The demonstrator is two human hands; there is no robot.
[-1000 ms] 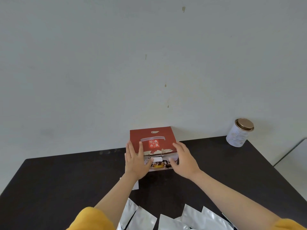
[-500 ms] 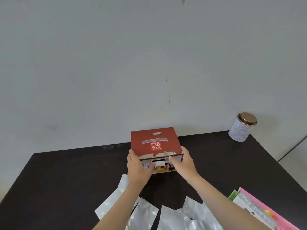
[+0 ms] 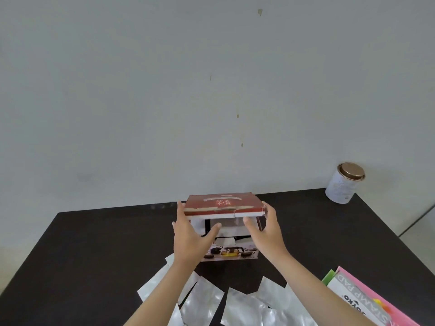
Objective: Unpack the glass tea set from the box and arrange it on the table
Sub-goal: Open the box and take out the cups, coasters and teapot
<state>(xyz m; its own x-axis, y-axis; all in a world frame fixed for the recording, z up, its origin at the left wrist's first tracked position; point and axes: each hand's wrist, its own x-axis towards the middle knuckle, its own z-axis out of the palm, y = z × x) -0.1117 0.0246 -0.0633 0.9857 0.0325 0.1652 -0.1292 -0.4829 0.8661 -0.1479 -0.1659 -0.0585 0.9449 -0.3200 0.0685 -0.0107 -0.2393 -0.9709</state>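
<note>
We had both hands, the left hand (image 3: 188, 236) and right hand (image 3: 266, 231), gripping the side edges of the red cardboard lid (image 3: 223, 204), raised level above its printed box base (image 3: 229, 251) on the black table (image 3: 94, 250), probably so the glass inside stayed undisturbed.

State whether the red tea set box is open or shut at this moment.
Open. Both hands, left hand and right hand, hold the red lid raised above the box base; its contents cannot be told.
</note>
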